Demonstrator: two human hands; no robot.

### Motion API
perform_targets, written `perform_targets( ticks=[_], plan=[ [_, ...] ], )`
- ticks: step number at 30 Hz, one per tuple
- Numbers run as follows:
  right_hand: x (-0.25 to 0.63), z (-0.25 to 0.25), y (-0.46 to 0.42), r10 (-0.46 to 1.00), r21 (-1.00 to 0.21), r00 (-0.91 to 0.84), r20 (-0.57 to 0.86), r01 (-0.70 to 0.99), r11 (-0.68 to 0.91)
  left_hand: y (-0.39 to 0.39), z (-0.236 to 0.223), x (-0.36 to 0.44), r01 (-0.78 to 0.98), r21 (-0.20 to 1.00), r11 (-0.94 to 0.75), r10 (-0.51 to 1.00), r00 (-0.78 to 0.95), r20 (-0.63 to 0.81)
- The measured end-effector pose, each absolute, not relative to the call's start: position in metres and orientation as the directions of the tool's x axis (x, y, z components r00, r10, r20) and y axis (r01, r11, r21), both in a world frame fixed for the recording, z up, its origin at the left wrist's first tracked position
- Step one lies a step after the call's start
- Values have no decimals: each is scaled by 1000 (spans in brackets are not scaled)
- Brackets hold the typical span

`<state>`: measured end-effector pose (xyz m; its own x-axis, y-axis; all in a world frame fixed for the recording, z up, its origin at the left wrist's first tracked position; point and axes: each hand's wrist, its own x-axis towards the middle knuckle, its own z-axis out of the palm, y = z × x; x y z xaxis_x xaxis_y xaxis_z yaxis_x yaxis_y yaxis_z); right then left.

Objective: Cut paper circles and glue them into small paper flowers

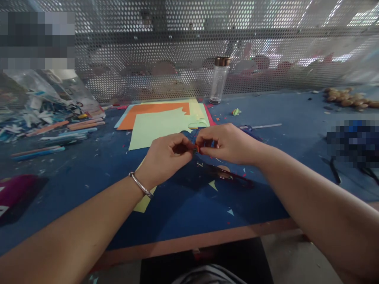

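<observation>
My left hand (166, 157), with a silver bangle at the wrist, and my right hand (232, 144) meet fingertip to fingertip above the blue table. Between them is a small orange-red piece (198, 149), probably paper, pinched by the right thumb and forefinger. The left thumb and forefinger are closed at its left end, and a tiny dark bit shows there. Just beyond the hands lie sheets of light green paper (156, 126) and orange paper (127, 118). Scissors or a similar blue-handled tool (251, 128) rest partly behind my right hand.
A clear bottle (219, 81) stands by the perforated metal screen (177, 43). Paper strips (79, 132) and a heap of scraps lie left, near a magenta object (17, 191). A small green-orange item (236, 112) sits beyond my right hand. Brown beads (346, 98) lie far right.
</observation>
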<state>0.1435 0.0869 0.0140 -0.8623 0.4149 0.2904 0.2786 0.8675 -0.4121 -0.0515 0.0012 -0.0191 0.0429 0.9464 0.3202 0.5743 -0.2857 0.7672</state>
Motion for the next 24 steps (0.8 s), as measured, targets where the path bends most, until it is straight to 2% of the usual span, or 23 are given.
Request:
perform_targets(
  ticks=[5,11,19,24],
  plan=[
    [143,14,87,432,-429,-866,251,301,852,0,-17,-53,634,713,-298,943,82,322],
    [142,17,83,356,-432,-909,215,239,870,-7,-6,-51,742,559,-370,918,200,342],
    [142,24,81,396,-465,-901,175,279,840,-12,-3,-47,695,650,-306,943,129,307],
    [145,22,81,377,-437,-904,200,262,860,-16,0,-43,699,653,-291,946,111,303]
  ],
)
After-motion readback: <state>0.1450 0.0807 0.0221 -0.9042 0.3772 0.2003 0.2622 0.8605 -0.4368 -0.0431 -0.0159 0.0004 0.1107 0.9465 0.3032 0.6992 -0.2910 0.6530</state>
